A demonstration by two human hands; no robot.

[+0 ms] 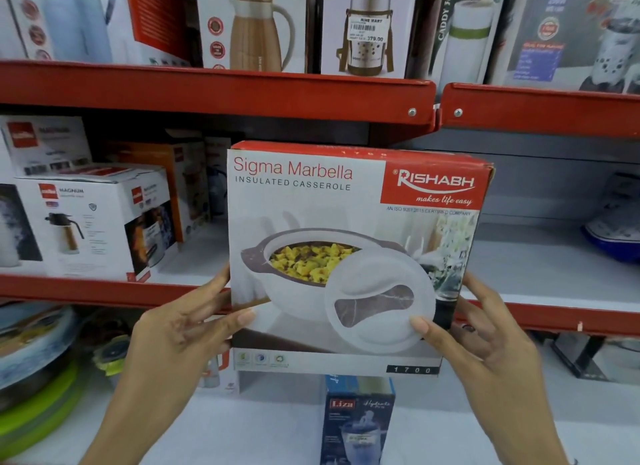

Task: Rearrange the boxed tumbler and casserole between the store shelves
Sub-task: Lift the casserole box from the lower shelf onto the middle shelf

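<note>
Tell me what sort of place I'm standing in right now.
Most likely a housewares aisle in a shop. Red metal shelves carry boxed flasks, one flask box wears a barcode price sticker, and your hands hold a retail-packed casserole box.

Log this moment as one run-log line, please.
phase: carrying | held: casserole box, upright, facing camera | left hand: gripping | right hand: gripping | tumbler box: lower shelf

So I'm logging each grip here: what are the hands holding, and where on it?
Both hands hold the casserole box: left hand on its lower left edge, right hand on its lower right edge.
</note>
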